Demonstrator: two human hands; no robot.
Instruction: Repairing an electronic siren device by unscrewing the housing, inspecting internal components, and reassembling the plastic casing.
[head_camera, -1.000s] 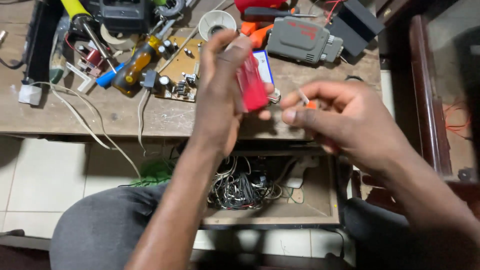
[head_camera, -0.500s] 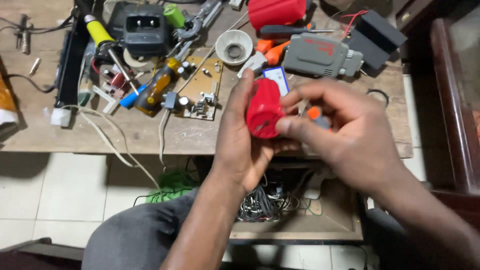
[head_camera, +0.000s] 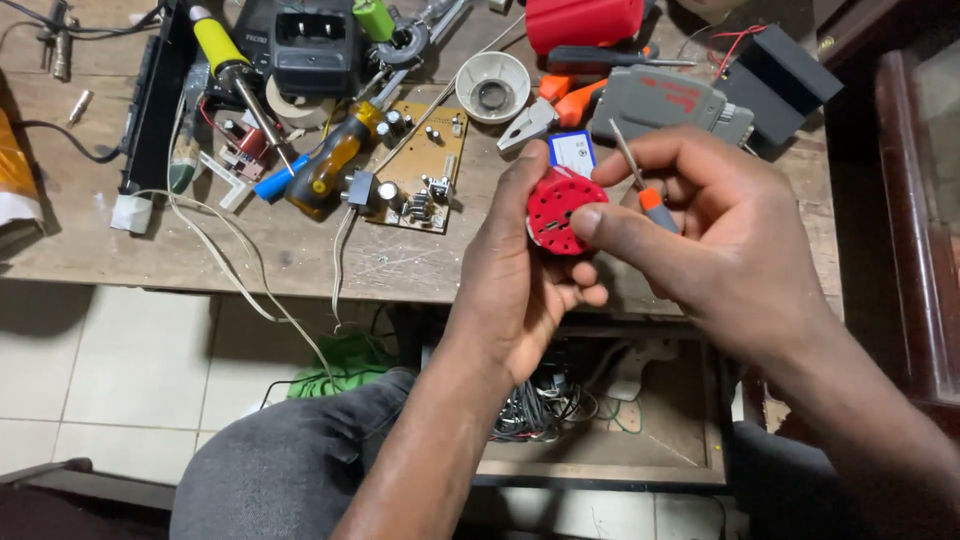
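Note:
My left hand (head_camera: 520, 285) grips a small round red plastic part (head_camera: 560, 208) with slots in its face, held over the front edge of the wooden workbench (head_camera: 90, 235). My right hand (head_camera: 715, 240) presses a fingertip against the red part's right side. Between its fingers it also holds a thin screwdriver with an orange collar (head_camera: 638, 178), the shaft pointing up and away.
The bench carries a tan circuit board (head_camera: 425, 160), a yellow-handled soldering iron (head_camera: 225, 55), an amber-handled screwdriver (head_camera: 325, 165), a white round cap (head_camera: 492, 87), a grey case (head_camera: 665, 105), a black charger (head_camera: 318, 50) and a red housing (head_camera: 585, 22). An open drawer of wires (head_camera: 545, 415) sits below.
The red part has turned from lying on its side to facing me. The view has shifted, so both hands sit lower and further right in frame.

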